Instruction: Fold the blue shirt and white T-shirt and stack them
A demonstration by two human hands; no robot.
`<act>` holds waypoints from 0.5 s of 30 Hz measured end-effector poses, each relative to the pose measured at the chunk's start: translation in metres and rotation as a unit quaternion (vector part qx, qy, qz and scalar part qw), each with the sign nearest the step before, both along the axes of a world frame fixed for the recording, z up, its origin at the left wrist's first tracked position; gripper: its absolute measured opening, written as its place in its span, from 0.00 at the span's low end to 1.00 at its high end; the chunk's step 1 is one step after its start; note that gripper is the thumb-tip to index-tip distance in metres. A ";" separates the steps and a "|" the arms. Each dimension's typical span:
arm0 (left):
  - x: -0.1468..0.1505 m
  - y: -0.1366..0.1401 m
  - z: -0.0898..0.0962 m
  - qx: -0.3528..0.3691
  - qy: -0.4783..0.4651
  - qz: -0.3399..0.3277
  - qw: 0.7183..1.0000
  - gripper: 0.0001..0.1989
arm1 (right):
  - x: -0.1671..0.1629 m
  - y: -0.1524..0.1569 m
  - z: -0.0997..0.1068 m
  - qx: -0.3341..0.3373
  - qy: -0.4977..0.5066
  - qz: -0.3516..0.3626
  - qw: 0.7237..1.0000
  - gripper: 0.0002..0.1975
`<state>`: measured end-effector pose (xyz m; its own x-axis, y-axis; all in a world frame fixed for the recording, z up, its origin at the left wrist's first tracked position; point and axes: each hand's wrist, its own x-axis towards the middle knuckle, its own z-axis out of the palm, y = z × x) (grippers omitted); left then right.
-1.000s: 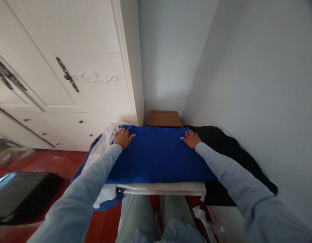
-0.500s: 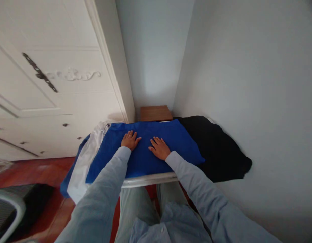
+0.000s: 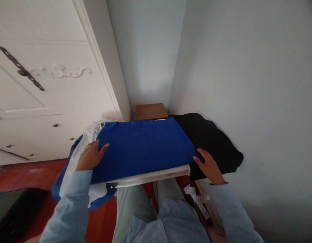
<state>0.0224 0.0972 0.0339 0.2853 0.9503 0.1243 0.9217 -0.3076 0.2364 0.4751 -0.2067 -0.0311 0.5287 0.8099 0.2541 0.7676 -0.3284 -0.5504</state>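
A blue cloth [image 3: 146, 145] lies spread out over a narrow white-edged board [image 3: 153, 176] in front of me. Over its left end is my left hand [image 3: 90, 157], fingers apart, beside a white cloth [image 3: 73, 168] that hangs down under the blue one. My right hand [image 3: 208, 164] is at the blue cloth's right corner, fingers spread, where it meets a black cloth [image 3: 209, 135]. Whether the fingertips touch the fabric there I cannot tell. Neither hand grips anything.
A white cabinet [image 3: 49, 104] with dark handles stands at the left. Behind the board is a small brown wooden surface [image 3: 151, 111]. A pale wall [image 3: 259, 84] rises close on the right. A black object [image 3: 21, 206] sits on the red floor [image 3: 39, 173] at lower left.
My hands have moved apart from the middle of the blue cloth, the left to its left end and the right to its right corner. The camera view has shifted slightly.
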 end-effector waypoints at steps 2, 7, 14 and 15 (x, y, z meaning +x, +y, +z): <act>-0.011 -0.030 0.004 -0.001 -0.073 0.058 0.996 0.43 | 0.005 -0.013 0.003 0.006 0.074 0.000 0.997 0.31; -0.023 -0.099 -0.008 -0.021 -0.169 0.206 0.964 0.44 | 0.007 -0.007 0.007 -0.015 0.168 -0.016 0.986 0.37; -0.047 -0.125 -0.029 -0.034 -0.180 0.270 0.945 0.48 | 0.024 0.006 0.010 -0.030 0.196 0.004 0.980 0.26; -0.051 -0.124 -0.030 -0.044 -0.185 0.277 0.942 0.47 | 0.026 0.007 0.011 -0.022 0.210 0.010 0.977 0.25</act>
<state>-0.0281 -0.0269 0.0035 -0.3058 0.9515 0.0324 0.7846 0.2326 0.5747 0.5008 -0.2000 -0.0204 0.5629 0.8264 -0.0170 0.4834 -0.3458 -0.8042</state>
